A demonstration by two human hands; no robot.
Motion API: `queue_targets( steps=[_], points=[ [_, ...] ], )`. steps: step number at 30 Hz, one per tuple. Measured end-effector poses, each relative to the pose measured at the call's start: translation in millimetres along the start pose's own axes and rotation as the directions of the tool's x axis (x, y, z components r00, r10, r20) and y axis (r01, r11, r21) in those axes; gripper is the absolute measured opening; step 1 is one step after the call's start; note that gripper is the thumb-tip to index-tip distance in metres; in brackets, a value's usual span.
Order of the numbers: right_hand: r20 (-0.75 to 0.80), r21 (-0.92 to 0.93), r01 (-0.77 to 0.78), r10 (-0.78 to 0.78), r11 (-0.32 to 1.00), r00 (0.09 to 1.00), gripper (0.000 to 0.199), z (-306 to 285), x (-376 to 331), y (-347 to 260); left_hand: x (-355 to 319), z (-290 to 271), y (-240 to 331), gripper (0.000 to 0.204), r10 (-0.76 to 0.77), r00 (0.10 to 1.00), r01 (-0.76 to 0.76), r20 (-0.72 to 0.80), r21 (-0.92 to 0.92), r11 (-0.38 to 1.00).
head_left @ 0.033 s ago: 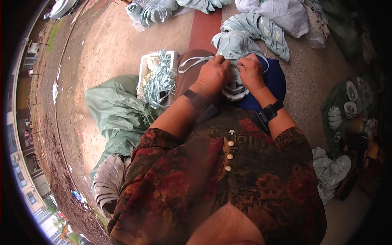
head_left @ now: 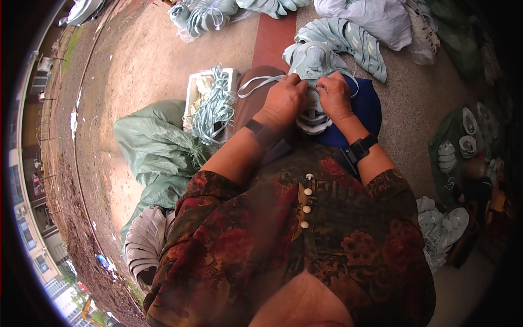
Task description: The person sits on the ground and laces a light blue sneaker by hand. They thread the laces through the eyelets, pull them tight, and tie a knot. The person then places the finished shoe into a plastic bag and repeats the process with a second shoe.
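Note:
A light blue sneaker upper (head_left: pixel 311 59) lies across my lap with its toe pointing away from me. My left hand (head_left: pixel 284 98) is closed at the left side of its lace opening, fingers pinched. A pale shoelace (head_left: pixel 251 86) loops out leftward from those fingers. On the opposite side, my right hand (head_left: pixel 335 96) pinches the upper's edge near the eyelets; the fingertips are partly hidden. Another stretch of lace curves round beyond the right hand. Between my wrists shows the whitish heel end of the shoe (head_left: pixel 314 121).
A white box (head_left: pixel 190 98) of light blue laces stands left, beside a green woven sack (head_left: pixel 150 136). Nested blue uppers (head_left: pixel 354 41) curve beyond the shoe. A white bag (head_left: pixel 381 24) lies far right. More uppers (head_left: pixel 444 229) lie right; grey ones (head_left: pixel 144 237) sit lower left.

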State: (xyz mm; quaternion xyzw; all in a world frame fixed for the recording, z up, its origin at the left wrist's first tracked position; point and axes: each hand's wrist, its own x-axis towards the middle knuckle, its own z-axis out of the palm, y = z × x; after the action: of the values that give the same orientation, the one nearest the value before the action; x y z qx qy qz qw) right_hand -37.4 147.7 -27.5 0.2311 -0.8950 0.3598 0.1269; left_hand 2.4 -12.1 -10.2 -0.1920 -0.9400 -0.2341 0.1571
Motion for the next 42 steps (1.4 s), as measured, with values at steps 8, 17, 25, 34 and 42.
queue_targets(
  steps=[8, 17, 25, 34, 42],
  points=[
    [0.002, -0.034, -0.072, 0.073, 0.997, 0.997, 0.01, 0, -1, -4, 8, 10, -1, 0.011, -0.003, 0.995, -0.007, 0.097, 0.098, 0.995],
    [0.044, -0.071, -0.23, 0.234, 0.971, 0.971, 0.02, -2, 11, -10, 18, -4, 13, 0.013, -0.063, 0.958, -0.006, 0.281, 0.237, 0.971],
    [0.001, 0.275, -0.275, 0.286, 0.921, 0.958, 0.015, 2, 11, 6, 7, -41, -13, 0.008, -0.114, 0.99, 0.106, 0.088, 0.084, 0.991],
    [0.197, 0.863, -0.373, 0.453, 0.341, 0.869, 0.003, -6, 14, -14, 19, -20, -11, 0.011, -0.272, 0.872, 0.485, 0.406, -0.789, 0.377],
    [0.153, 0.789, -0.416, 0.512, 0.451, 0.845, 0.003, -20, 0, 8, 7, -3, -34, 0.014, -0.213, 0.854, 0.488, 0.474, -0.873, 0.015]
  ],
)
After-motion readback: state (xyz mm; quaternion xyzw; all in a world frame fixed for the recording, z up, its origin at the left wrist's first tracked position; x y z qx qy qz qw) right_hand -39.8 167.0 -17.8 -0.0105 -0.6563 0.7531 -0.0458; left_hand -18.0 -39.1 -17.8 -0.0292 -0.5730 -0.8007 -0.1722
